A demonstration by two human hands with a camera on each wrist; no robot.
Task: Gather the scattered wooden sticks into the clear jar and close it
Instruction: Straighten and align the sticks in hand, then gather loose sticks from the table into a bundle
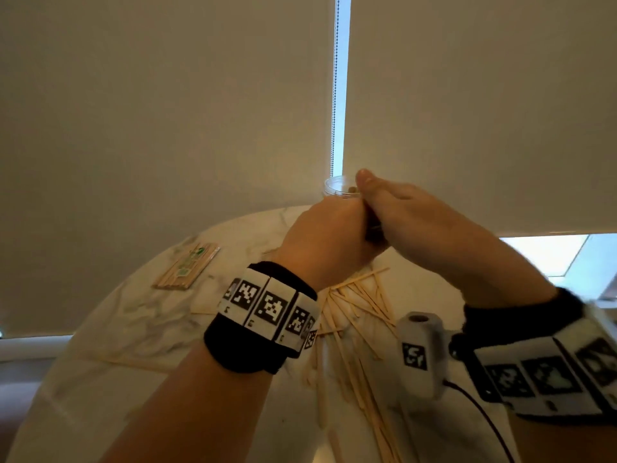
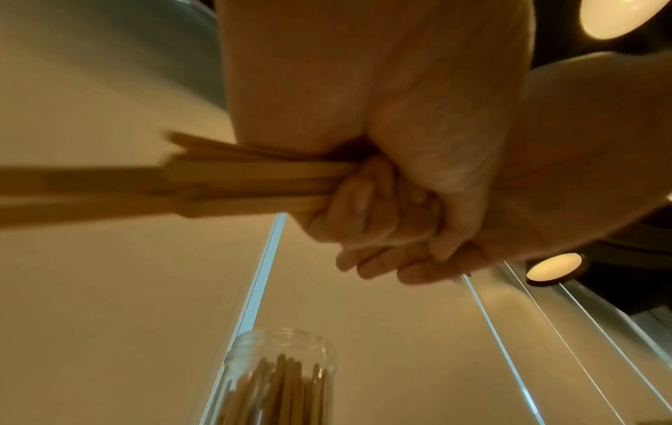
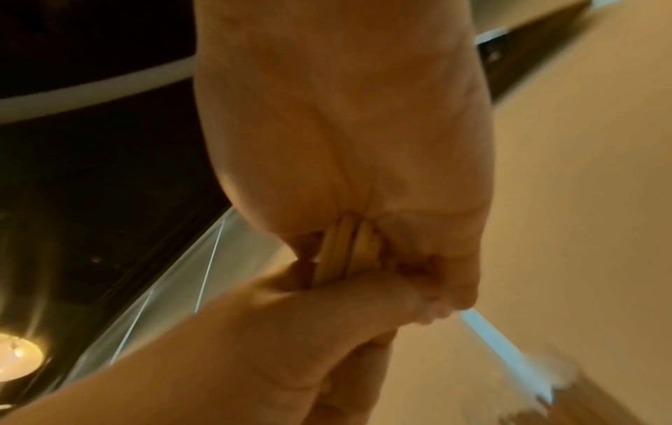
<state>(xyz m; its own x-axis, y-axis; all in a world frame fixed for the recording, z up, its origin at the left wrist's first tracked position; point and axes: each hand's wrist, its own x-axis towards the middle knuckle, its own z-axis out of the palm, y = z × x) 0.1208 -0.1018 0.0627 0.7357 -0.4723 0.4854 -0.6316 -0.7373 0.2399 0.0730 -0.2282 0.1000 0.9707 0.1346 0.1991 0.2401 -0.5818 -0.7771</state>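
Both hands meet above the far side of the table, wrapped round one bundle of wooden sticks. My left hand grips it in a fist, with the stick ends poking out to the side. Against it presses my right hand, thumb on top, and the same sticks show in its curled grip. Just behind the hands stands the clear jar, open-topped; the left wrist view shows the jar below the bundle with several sticks in it. More loose sticks lie scattered on the table under my wrists.
The round marble table holds a sealed pack of sticks at the left. Roller blinds with a bead chain hang right behind the jar. No lid is in view.
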